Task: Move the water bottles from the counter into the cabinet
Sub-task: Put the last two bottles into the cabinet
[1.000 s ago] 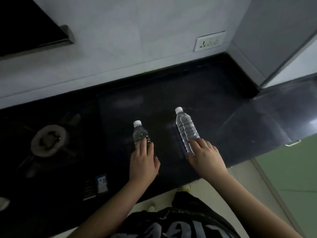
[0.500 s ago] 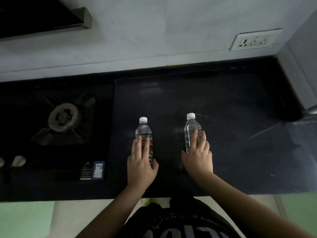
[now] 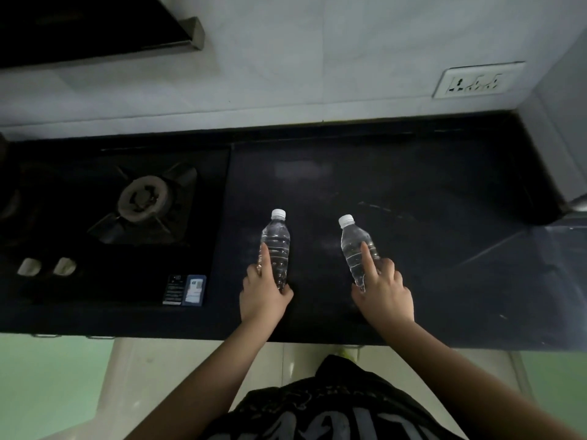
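Two clear water bottles with white caps stand on the black counter (image 3: 413, 192). My left hand (image 3: 262, 293) wraps the lower part of the left bottle (image 3: 276, 239), index finger stretched up its side. My right hand (image 3: 384, 290) grips the base of the right bottle (image 3: 354, 242), which tilts slightly to the left, with the index finger laid along it. No cabinet interior is in view.
A black gas stove (image 3: 143, 201) with its knobs (image 3: 47, 266) fills the counter's left side. A chimney hood (image 3: 95, 27) hangs at top left. A wall socket (image 3: 476, 81) sits at the right. Green cabinet fronts (image 3: 54, 385) lie below the counter edge.
The view has swung left and centred on the counter. Both hands have closed around the bottles' lower parts, index fingers extended; the right bottle now leans a little.
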{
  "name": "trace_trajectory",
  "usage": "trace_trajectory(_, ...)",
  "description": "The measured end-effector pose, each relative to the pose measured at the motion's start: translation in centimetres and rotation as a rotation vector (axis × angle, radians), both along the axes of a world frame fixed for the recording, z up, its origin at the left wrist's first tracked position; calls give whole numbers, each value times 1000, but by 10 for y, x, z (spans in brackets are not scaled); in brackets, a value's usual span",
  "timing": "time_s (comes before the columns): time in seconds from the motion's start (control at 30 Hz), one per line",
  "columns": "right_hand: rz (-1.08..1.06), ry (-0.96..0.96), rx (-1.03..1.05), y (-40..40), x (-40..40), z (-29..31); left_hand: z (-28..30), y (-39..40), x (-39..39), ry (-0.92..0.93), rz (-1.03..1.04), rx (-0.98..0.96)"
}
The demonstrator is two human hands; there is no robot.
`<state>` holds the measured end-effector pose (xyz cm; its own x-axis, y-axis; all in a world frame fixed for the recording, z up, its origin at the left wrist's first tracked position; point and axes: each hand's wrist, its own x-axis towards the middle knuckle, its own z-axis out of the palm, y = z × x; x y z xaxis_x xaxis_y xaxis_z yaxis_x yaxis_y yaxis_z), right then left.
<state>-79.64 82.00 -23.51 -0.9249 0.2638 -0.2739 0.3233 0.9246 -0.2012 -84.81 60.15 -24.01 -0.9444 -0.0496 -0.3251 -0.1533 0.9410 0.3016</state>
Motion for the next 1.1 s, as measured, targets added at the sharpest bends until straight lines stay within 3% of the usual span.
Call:
trace_trajectory(0.43, -117, -79, -55, -32, 110, 13, 2, -54, 73, 21, -133, -63)
trace_trajectory(0.53, -163, -103, -174, -38, 141, 22, 3, -72, 99, -42, -92, 102)
trace_trajectory(0.73, -404, -76, -548, -49, 201, 43, 26, -101, 162, -306, 112, 776)
trace_trajectory(0.87, -512, -30, -688, -57, 236, 50, 42, -109, 205, -421, 155, 974)
trace_trajectory(1.1, -521, 58, -1384, -62, 274, 76, 81, -105, 269, -471, 163, 1208)
